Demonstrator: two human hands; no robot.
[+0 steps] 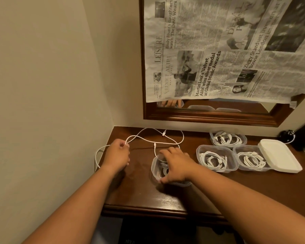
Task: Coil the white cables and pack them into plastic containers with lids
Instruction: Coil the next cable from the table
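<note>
The left hand (117, 155) pinches a white cable (95, 157) between thumb and fingertips, near the left back part of the table (139, 191). The right hand (174, 163) lies spread over the open top of a clear plastic container (154, 169), with the fingers nearly straight and the thumb at the near rim. I cannot tell if it grasps the rim or only presses down.

This hand hides most of what is inside the container; only a little white coil shows through the wall. The loose cable runs in wide loops over the table, and one part hangs off the left edge. Two small connectors show on it, but I cannot say if it is one cable or two.

To the right stand three more open tubs of the same kind: the far container (228, 140), the middle container (217, 159) and the right container (250, 160). Each holds a bundle of coiled white cable. White lids (280, 156) lie in a stack that leans on the right container; their number is not clear.

The tubs are thin, transparent and have rounded corners. The table is dark glossy wood. Above it a mirror in a wooden frame (209, 118) is mostly covered with a creased newspaper (218, 50). A black object (288, 133) at the right edge is cut off and hard to make out.
</note>
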